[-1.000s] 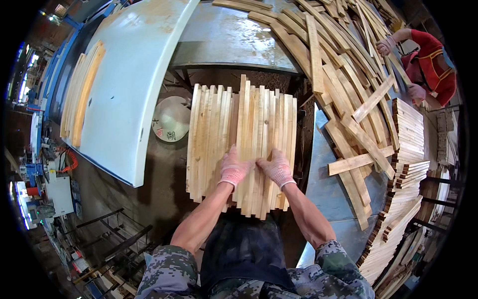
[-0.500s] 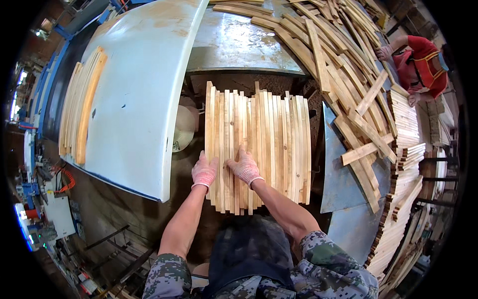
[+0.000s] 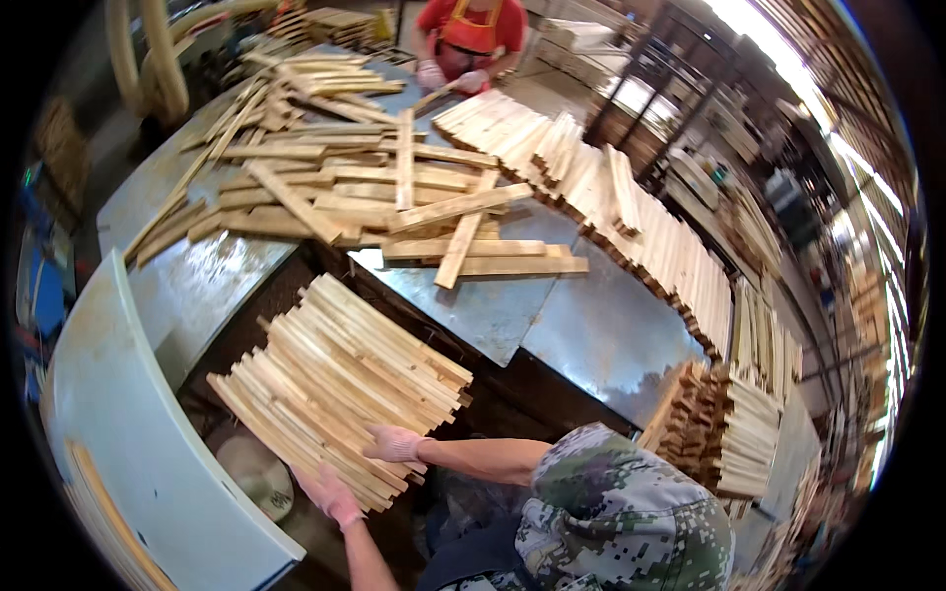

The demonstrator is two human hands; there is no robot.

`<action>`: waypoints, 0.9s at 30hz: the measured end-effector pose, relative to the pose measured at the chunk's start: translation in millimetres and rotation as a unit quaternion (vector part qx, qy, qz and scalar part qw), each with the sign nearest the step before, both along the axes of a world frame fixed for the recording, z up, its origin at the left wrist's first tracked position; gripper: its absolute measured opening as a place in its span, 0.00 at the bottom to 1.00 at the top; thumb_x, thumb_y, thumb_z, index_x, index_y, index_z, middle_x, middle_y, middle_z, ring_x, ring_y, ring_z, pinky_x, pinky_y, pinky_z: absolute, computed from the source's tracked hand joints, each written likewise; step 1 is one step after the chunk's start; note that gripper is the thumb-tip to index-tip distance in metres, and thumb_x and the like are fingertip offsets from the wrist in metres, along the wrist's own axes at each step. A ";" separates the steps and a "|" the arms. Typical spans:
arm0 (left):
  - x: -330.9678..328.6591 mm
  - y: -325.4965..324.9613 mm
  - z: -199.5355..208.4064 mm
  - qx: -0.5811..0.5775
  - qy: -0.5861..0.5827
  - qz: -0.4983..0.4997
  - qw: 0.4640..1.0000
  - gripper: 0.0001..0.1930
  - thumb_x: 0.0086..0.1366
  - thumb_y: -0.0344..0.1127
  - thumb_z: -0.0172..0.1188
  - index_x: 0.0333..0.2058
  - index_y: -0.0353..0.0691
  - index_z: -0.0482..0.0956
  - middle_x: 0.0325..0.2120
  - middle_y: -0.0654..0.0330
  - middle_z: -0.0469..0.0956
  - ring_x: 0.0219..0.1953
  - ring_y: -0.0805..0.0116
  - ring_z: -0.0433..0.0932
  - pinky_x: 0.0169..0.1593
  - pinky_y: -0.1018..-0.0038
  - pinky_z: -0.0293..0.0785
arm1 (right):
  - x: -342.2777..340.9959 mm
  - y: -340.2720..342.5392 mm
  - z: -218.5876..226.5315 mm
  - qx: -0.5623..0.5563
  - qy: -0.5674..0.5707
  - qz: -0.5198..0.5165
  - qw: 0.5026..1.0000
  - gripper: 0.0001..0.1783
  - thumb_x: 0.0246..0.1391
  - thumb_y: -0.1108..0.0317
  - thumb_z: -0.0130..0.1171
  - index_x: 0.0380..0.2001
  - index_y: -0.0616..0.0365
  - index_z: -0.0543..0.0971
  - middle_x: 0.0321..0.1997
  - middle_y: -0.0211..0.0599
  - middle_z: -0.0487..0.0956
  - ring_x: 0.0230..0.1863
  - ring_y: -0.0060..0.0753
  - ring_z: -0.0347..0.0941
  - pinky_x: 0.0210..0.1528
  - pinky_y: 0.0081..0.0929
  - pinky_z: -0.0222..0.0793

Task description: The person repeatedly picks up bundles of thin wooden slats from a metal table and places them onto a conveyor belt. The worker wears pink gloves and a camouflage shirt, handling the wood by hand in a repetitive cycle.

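A row of pale wooden strips (image 3: 345, 369) lies side by side in front of me, their ends uneven. Along the row's left outer edge rests my left hand (image 3: 328, 494), in a pinkish work glove, fingers stretched and apart. My right hand (image 3: 396, 443), gloved the same way, lies over the tops of the strips near their close end, with its fingers extended. Neither hand is wrapped round a strip. What supports the row underneath is mostly hidden.
A metal table (image 3: 611, 320) carries a loose heap of boards (image 3: 335, 187). Long rows of strips (image 3: 641, 241) line its far right side. A white curved panel (image 3: 128, 394) stands at the left, near a round pale object (image 3: 254, 473). Beyond the table, a person in red (image 3: 468, 44) handles wood.
My view has swung to the right, so the row of strips and both hands now appear slanted and lower left. Both hands stay at the strips, the left at the edge, the right on top.
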State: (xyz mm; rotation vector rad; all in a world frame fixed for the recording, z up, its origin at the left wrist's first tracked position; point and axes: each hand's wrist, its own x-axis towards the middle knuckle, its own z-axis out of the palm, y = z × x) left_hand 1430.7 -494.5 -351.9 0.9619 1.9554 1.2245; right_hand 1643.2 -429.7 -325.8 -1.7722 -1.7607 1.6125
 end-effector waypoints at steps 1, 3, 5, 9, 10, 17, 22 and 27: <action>14.8 -11.8 2.6 0.005 -0.032 -0.006 0.999 0.34 0.77 0.35 0.59 0.75 0.27 0.60 0.74 0.40 0.63 0.75 0.48 0.63 0.78 0.59 0.57 | 25.1 -16.0 6.5 -0.030 0.008 0.002 1.000 0.43 0.65 0.47 0.59 0.74 0.64 0.67 0.70 0.63 0.75 0.72 0.59 0.72 0.73 0.42 0.67; 44.5 -27.9 11.4 0.014 -0.097 -0.008 0.995 0.31 0.79 0.36 0.58 0.73 0.27 0.64 0.72 0.43 0.68 0.73 0.52 0.67 0.76 0.61 0.60 | 78.9 -34.7 38.5 -0.134 0.010 0.054 0.989 0.41 0.66 0.48 0.59 0.74 0.63 0.68 0.72 0.60 0.75 0.72 0.56 0.72 0.73 0.40 0.67; 70.3 -31.2 33.3 -0.048 -0.124 -0.154 0.979 0.24 0.80 0.37 0.58 0.66 0.29 0.74 0.63 0.49 0.77 0.64 0.59 0.74 0.71 0.65 0.66 | 136.6 -63.5 56.0 -0.168 0.004 0.003 0.986 0.41 0.67 0.48 0.60 0.74 0.62 0.69 0.72 0.57 0.76 0.72 0.52 0.73 0.73 0.37 0.68; 145.0 -21.7 60.0 -0.081 -0.171 -0.256 0.948 0.18 0.78 0.38 0.61 0.58 0.30 0.80 0.48 0.58 0.83 0.50 0.69 0.79 0.59 0.70 0.75 | 228.3 -121.7 35.1 -0.158 0.022 -0.243 0.957 0.42 0.66 0.50 0.65 0.75 0.63 0.69 0.64 0.47 0.83 0.60 0.37 0.80 0.63 0.31 0.74; 163.3 -15.7 49.3 -0.079 -0.187 -0.292 0.934 0.19 0.78 0.38 0.62 0.58 0.30 0.80 0.48 0.59 0.83 0.49 0.69 0.79 0.58 0.71 0.75 | 253.1 -131.0 27.2 -0.147 0.016 -0.286 0.947 0.43 0.66 0.49 0.66 0.75 0.62 0.68 0.62 0.45 0.84 0.58 0.35 0.80 0.60 0.31 0.75; 339.4 87.0 66.6 -0.137 -0.160 -0.515 0.831 0.28 0.73 0.38 0.69 0.64 0.27 0.75 0.51 0.55 0.84 0.53 0.68 0.81 0.60 0.71 0.77 | 405.2 -137.6 31.2 -0.140 0.128 -0.460 0.867 0.42 0.69 0.51 0.64 0.78 0.60 0.65 0.49 0.38 0.85 0.43 0.29 0.80 0.46 0.32 0.79; 513.4 211.4 81.0 -0.141 0.051 -0.596 0.789 0.41 0.63 0.46 0.75 0.68 0.28 0.72 0.62 0.42 0.80 0.64 0.54 0.80 0.69 0.63 0.73 | 545.1 -111.1 -18.9 -0.085 0.143 -0.514 0.841 0.45 0.67 0.50 0.67 0.77 0.64 0.64 0.50 0.40 0.84 0.51 0.34 0.80 0.57 0.33 0.76; 706.6 340.8 92.1 -0.027 0.250 -0.606 0.755 0.49 0.60 0.57 0.75 0.72 0.31 0.67 0.68 0.38 0.73 0.71 0.44 0.71 0.74 0.59 0.66 | 723.2 -19.4 0.4 0.030 -0.020 -0.535 0.844 0.54 0.62 0.42 0.69 0.80 0.61 0.58 0.72 0.58 0.73 0.74 0.52 0.70 0.77 0.40 0.63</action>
